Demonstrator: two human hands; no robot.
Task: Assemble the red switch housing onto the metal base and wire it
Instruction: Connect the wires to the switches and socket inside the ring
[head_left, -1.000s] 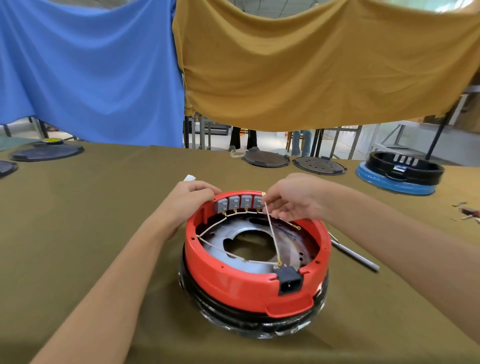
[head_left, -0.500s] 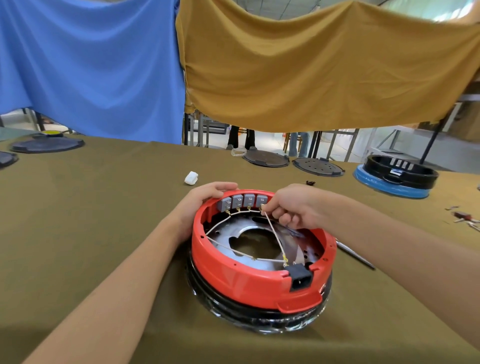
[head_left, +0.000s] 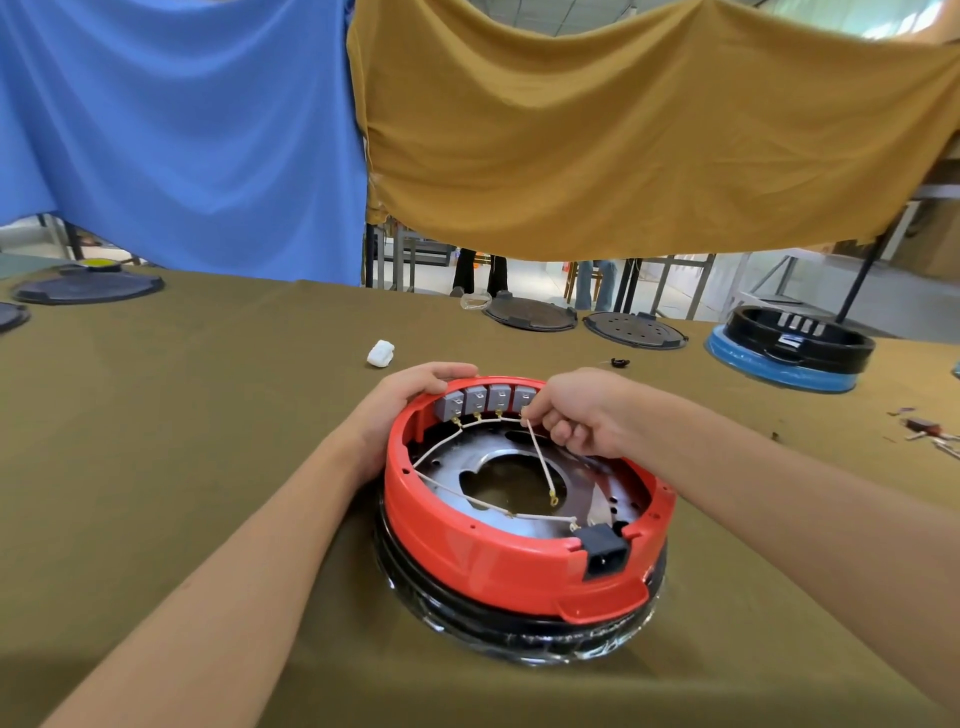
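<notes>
wire end (head_left: 552, 500) lifted; left hand (head_left: 410, 395) gripping rim.

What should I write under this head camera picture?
Left hand steadies the red housing while the right hand pinches a white wire.

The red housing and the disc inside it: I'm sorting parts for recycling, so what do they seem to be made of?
The red housing looks like moulded plastic: uniform colour, soft satin sheen, rounded moulded tabs. The disc inside it looks like bare metal, probably steel or aluminium: a mirror-like grey surface with punched holes. The exact alloy cannot be told.
</notes>
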